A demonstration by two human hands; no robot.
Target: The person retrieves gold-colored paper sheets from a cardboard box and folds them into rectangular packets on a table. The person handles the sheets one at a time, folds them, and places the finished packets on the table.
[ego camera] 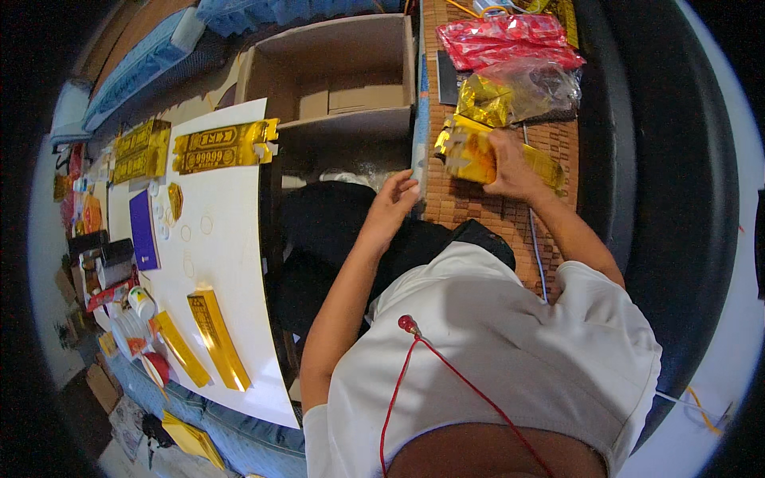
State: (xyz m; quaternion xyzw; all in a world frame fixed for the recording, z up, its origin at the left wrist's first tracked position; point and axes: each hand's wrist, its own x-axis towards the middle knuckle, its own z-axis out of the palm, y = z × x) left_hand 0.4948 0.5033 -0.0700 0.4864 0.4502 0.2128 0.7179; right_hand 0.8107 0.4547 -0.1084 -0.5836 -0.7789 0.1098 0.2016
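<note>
My right hand (pixel 513 168) grips a stack of shiny gold foil paper (pixel 472 149) with cut, notched ends, lying on the woven seat mat (pixel 442 206). Its fingertips are partly hidden against the foil. My left hand (pixel 393 202) is held over my lap near the mat's edge, loosely curved with nothing in it. Left of me, a white tabletop (pixel 233 239) carries a flat printed gold foil stack (pixel 224 146). Two long folded gold strips, a nearer one (pixel 219 340) and a farther one (pixel 182 349), lie at its lower end.
An open cardboard box (pixel 334 66) stands ahead. Beyond the foil on the mat are a clear plastic bag (pixel 547 89) and red patterned packaging (pixel 508 39). The tabletop holds a purple booklet (pixel 143 230), rubber bands (pixel 206 224) and another gold stack (pixel 141 152). A cable (pixel 536 251) crosses the mat.
</note>
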